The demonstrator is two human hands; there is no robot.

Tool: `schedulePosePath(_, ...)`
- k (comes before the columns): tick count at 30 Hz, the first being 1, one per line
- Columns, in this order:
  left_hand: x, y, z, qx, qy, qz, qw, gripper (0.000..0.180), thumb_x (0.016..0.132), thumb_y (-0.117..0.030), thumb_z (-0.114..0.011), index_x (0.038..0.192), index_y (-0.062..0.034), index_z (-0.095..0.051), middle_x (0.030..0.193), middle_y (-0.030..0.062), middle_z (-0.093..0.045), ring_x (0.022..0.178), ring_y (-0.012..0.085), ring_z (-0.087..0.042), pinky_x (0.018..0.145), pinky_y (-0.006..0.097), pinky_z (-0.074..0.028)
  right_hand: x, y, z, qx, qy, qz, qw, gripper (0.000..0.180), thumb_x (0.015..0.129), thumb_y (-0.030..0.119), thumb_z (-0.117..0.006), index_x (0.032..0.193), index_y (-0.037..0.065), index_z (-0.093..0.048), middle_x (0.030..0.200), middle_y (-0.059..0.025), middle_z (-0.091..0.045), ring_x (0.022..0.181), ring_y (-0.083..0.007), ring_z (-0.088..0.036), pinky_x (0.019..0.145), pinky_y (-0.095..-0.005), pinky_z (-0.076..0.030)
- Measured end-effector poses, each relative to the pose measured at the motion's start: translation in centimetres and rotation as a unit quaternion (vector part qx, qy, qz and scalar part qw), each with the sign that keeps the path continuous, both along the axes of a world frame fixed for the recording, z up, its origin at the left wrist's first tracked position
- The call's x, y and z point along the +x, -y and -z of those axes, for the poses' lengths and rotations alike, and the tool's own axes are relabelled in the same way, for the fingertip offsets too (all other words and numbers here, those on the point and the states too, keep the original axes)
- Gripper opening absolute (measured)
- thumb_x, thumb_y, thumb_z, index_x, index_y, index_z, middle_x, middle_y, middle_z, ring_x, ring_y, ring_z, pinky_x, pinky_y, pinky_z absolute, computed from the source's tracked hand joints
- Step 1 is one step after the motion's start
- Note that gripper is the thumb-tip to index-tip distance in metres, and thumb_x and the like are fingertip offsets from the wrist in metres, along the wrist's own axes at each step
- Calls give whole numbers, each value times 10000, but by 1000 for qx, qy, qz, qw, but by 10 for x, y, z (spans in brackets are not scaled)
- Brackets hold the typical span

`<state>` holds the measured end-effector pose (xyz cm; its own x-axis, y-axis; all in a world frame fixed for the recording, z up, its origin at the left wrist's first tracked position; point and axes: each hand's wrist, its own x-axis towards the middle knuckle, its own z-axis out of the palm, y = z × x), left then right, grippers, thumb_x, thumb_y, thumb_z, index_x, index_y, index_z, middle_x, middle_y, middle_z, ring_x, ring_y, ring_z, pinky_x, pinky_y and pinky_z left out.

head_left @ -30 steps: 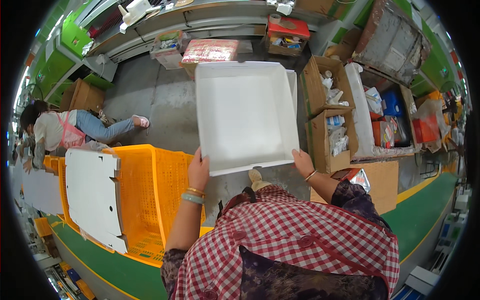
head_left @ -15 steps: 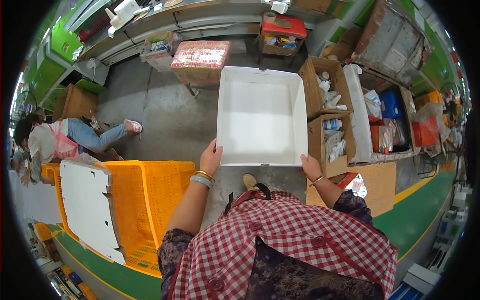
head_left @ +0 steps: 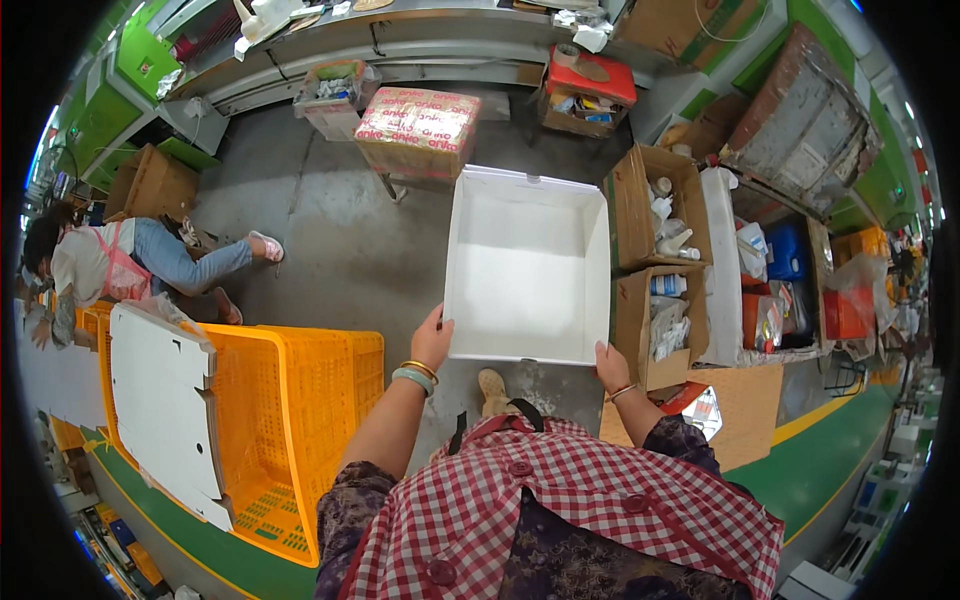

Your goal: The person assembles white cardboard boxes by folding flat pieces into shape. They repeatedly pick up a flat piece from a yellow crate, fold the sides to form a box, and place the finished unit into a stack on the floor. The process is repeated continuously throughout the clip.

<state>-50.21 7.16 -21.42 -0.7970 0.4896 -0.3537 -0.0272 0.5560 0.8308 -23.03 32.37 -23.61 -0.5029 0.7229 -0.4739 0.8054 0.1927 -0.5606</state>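
Note:
An open white cardboard box [head_left: 525, 275], with nothing inside, is held out in front of me above the floor. My left hand [head_left: 432, 338] grips its near left corner, the thumb along the outer wall. At the near right corner my right hand [head_left: 612, 368] closes on the same box. The fingers under the box are hidden in both hands. Flat white cardboard pieces [head_left: 160, 410] lean in a stack on the yellow plastic crate [head_left: 330, 400] to my left.
Brown cartons [head_left: 655, 300] holding bottles and bags stand to the right, beside a larger bin [head_left: 725, 270]. A taped box [head_left: 415, 130] sits on a stool ahead. A red-topped stool [head_left: 590, 80] is farther back. At far left a person [head_left: 150, 260] bends over.
The white box has come slightly lower and nearer in the view, with both hands still gripping it. The surroundings have shifted a little as my head moved.

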Motion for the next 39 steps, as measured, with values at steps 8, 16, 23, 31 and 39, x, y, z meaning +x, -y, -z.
schedulePosePath(8,1,-20,25,-21,-78,-23,997,365,906,-201,-475,1233,-53,-541,1137,195,-600,1012,359,-587,864,391,-468,3,-8,42,3,34,13,999,531,935,426,-362,1063,-52,-553,922,-302,-606,914,-465,-567,814,-504,-438)
schedulePosePath(16,7,-27,36,33,-73,-105,991,338,933,-193,-452,1217,-39,-550,1139,193,-601,1009,342,-592,852,377,-471,-98,-59,-20,329,-184,-135,916,537,826,234,-631,1287,23,-452,1285,-208,-480,1220,-377,-406,1017,-443,-324)
schedulePosePath(23,9,-27,37,26,-39,-142,989,345,953,-208,-461,1219,-6,-546,1145,177,-615,1047,267,-599,898,314,-445,-316,-138,-7,428,-223,-271,833,589,825,434,-614,1248,40,-500,1261,-177,-510,1198,-344,-446,1008,-442,-343)
schedulePosePath(31,5,-37,40,41,-82,-167,982,327,952,-199,-473,1197,-4,-567,1131,193,-616,1040,282,-600,896,327,-453,-379,-119,32,326,-99,-300,891,406,826,483,-582,996,121,-648,909,-86,-655,910,-271,-594,802,-436,-444)
schedulePosePath(39,3,-30,47,39,-88,-180,979,304,948,-188,-480,1181,-21,-582,1091,191,-628,1000,293,-610,854,333,-466,-377,-133,44,374,-168,-355,840,279,775,312,-677,980,128,-627,841,-72,-637,825,-259,-595,686,-374,-480)
